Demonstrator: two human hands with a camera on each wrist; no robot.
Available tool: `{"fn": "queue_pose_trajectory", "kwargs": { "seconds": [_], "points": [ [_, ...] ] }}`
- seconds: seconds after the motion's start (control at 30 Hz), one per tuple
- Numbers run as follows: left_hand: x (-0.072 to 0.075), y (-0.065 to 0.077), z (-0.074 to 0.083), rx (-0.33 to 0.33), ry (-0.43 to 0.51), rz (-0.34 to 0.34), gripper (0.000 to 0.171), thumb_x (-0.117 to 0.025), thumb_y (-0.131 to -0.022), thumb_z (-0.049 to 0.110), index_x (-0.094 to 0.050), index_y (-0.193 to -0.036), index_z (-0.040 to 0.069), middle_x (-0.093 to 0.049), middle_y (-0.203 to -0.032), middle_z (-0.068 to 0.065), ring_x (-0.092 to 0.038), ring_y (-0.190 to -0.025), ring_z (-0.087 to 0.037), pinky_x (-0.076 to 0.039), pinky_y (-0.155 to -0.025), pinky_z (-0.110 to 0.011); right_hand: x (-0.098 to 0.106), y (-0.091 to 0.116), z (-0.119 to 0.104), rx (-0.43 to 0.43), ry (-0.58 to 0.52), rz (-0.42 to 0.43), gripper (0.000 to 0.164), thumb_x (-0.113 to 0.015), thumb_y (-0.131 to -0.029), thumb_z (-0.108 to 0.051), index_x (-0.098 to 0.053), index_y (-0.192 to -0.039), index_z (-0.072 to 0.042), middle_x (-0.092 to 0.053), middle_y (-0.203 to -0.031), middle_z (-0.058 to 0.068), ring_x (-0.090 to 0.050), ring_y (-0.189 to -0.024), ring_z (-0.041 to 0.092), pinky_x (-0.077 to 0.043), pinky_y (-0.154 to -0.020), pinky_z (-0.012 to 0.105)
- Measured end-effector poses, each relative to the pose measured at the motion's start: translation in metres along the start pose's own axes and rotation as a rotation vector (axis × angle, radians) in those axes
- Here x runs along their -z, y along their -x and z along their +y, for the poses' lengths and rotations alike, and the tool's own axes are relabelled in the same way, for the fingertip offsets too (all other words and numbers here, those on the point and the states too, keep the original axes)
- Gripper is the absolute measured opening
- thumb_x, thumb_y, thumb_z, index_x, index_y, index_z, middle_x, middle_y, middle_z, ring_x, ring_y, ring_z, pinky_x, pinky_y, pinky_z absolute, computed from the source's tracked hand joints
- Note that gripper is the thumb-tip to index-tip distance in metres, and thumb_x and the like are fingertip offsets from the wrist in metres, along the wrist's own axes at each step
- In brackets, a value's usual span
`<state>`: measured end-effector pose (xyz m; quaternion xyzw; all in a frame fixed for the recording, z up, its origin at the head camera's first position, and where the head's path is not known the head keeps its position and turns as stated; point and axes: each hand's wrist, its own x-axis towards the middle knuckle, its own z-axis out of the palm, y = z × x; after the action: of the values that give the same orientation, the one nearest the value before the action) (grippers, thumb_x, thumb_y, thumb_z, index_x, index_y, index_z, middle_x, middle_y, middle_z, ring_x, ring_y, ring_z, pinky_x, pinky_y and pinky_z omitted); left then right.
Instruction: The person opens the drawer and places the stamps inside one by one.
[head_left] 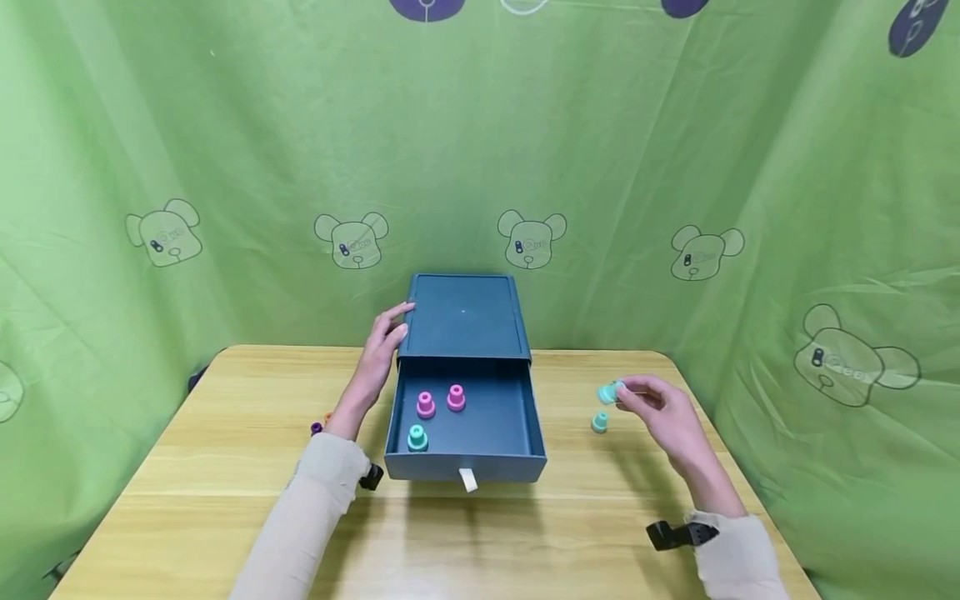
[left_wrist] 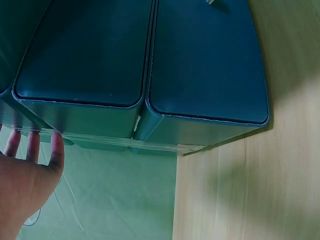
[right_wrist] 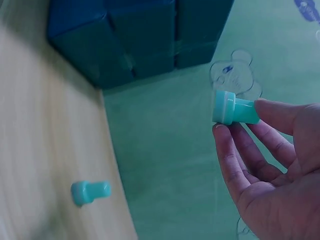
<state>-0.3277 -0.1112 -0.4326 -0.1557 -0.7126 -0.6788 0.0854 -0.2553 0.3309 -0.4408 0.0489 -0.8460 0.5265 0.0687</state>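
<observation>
My right hand [head_left: 670, 419] pinches a teal toy stamp [right_wrist: 235, 107] between thumb and fingers, held above the table to the right of the drawer cabinet. Below it on the table stands another teal toy stamp [head_left: 599, 422]. The blue cabinet [head_left: 465, 317] has its top drawer [head_left: 495, 433] pulled out. Inside the drawer are two pink toy stamps [head_left: 456, 397] and one teal-green toy stamp [head_left: 417, 438]. My left hand [head_left: 377, 354] rests on the cabinet's left side, its fingers [left_wrist: 56, 150] fairly straight against it.
On the wooden table [head_left: 225, 467], a purple piece [head_left: 316, 428] and an orange piece [head_left: 327, 417] lie partly hidden by my left forearm. A white pull tab [head_left: 468, 479] sticks out from the drawer front. Green curtain [head_left: 450, 150] encloses the table behind and at both sides.
</observation>
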Motion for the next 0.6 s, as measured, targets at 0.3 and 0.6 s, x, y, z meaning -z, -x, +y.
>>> {"fn": "queue_pose_trajectory", "kwargs": {
  "seconds": [0.3,0.6],
  "points": [
    [-0.001,0.000,0.000,0.003,0.002,0.004,0.048,-0.044,-0.108,0.021,-0.045,-0.155,0.006,-0.030,-0.162,-0.020,-0.038,-0.138,-0.035,-0.030,-0.117,-0.054,-0.012,0.006,-0.032,0.098,-0.045,-0.021,0.038,-0.066,-0.103,-0.026,-0.065,-0.126,0.004,-0.071,-0.108,-0.001,-0.073,-0.095,0.009,-0.054,-0.089,0.015],
    [0.001,-0.004,-0.010,0.005,-0.004,0.007,0.048,-0.044,-0.109,0.022,-0.046,-0.155,0.009,-0.030,-0.163,-0.019,-0.038,-0.139,-0.037,-0.030,-0.118,-0.055,-0.024,0.009,-0.058,0.142,-0.095,-0.068,0.035,-0.066,-0.103,-0.022,-0.064,-0.124,0.005,-0.071,-0.106,-0.004,-0.074,-0.096,0.011,-0.057,-0.088,0.021]
  ]
}}
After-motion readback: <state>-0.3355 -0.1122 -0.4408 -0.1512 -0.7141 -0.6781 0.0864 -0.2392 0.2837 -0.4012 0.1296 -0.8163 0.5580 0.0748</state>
